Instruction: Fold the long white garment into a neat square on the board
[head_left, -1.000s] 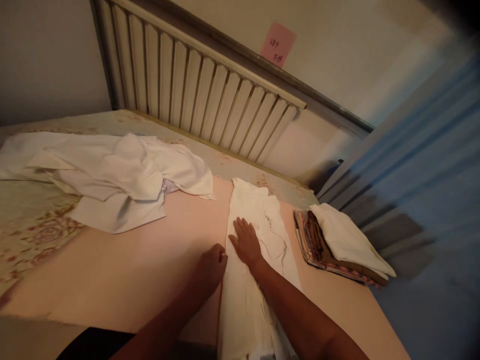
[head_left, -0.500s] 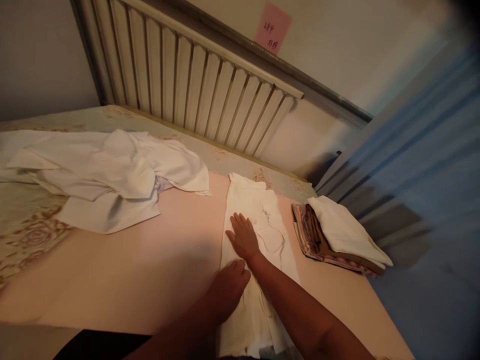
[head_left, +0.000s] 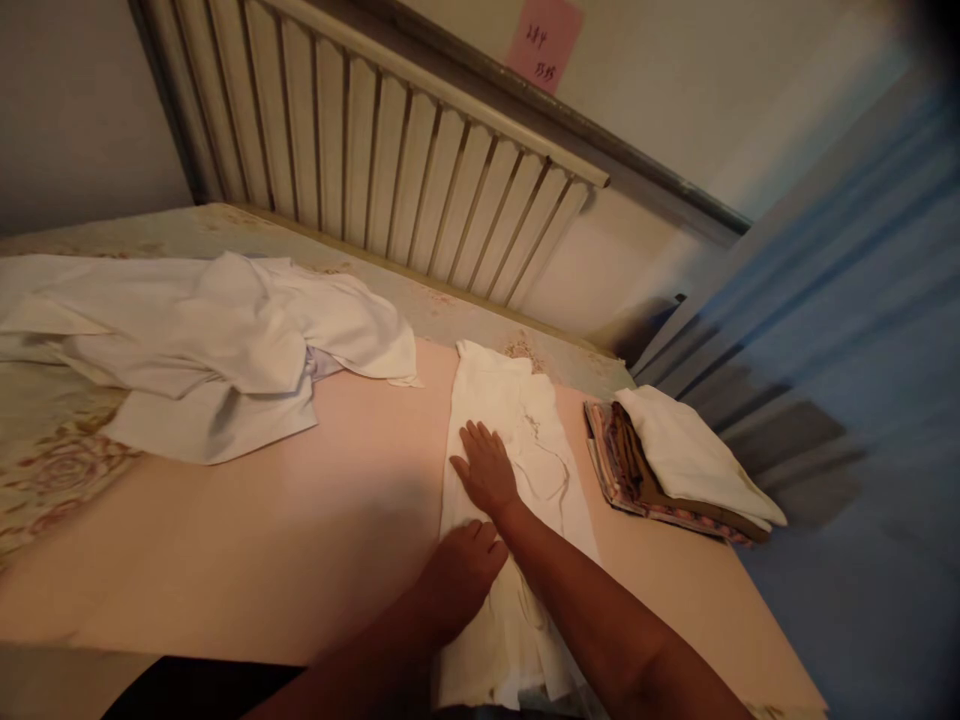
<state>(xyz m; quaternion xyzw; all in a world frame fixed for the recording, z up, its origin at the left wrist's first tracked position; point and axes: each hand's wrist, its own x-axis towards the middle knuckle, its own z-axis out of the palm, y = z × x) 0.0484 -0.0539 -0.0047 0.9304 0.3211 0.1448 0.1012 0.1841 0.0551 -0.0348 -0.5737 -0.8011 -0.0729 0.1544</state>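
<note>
My left hand (head_left: 463,570) has slid onto the folded white garment (head_left: 510,470) lying on the bed (head_left: 225,540); my right hand (head_left: 486,468) stays flat on it, both open, pressing, grasping nothing.

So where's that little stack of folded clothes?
The folded stack sits at the right of the head view, near the bed's right edge, just right of the long white garment that both hands press, below the radiator's right end.

Bare sheet (head_left: 285,520) lies open left of the hands; folded stack (head_left: 675,465) blocks right, radiator (head_left: 390,150) ahead.
</note>
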